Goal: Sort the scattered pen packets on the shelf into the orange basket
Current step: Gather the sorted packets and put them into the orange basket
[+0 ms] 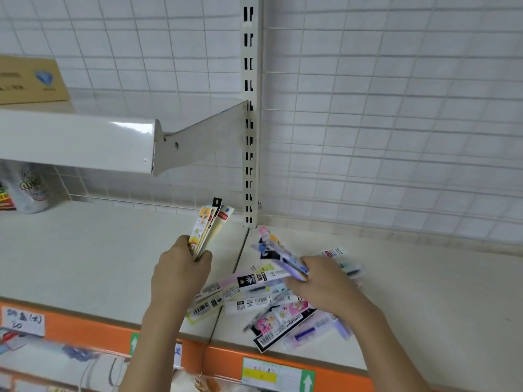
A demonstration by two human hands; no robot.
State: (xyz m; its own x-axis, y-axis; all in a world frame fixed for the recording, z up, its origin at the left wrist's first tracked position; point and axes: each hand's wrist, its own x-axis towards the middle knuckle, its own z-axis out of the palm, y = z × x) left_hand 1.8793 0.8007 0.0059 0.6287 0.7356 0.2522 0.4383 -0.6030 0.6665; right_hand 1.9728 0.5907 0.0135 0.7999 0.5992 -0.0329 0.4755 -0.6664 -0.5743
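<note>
1. Shelf first: we see a pale shelf board with an orange front edge, and the scattered pen packets lie in a loose overlapping heap on it, near the front edge, below our right hand. No orange basket shows in this view.
2. Packets look light, thin and flat, with glossy wrap that we judge slippery; pinching several across the narrow middle or lower end should hold them best.
3. Their long axes in the heap run many ways, most slanting from lower left to upper right.
4. Our left hand grips an upright bunch of packets by its lower end, hang-tabs pointing up.
5. Our right hand pinches a blue packet, tilted up to the left.
</note>
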